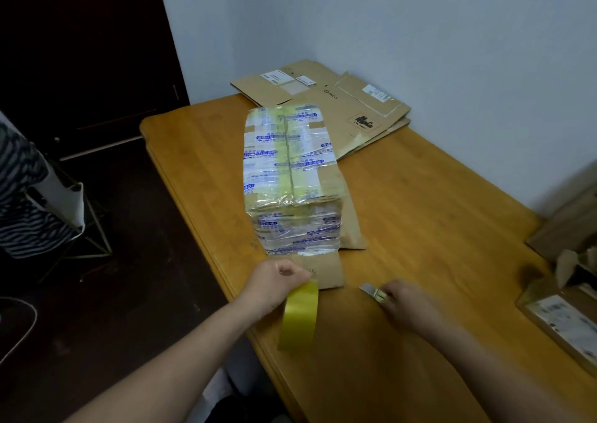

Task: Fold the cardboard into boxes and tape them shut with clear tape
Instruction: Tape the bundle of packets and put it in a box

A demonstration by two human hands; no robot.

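We see one assembled cardboard box (290, 177), wrapped in many bands of printed tape, standing at the middle of the wooden table (436, 196). The left hand (274, 283) pinches one strip of yellowish tape (298, 316), which hangs at the table's near edge. The right hand (407, 303) curls its fingers round one small metal-tipped tool (371, 291), blurred. At least two flattened cartons (339, 99) lie stacked beyond the box, against the wall.

Left hand (274, 282) pinches tape strip (298, 319); right hand (405, 303) grips cutter (371, 291).
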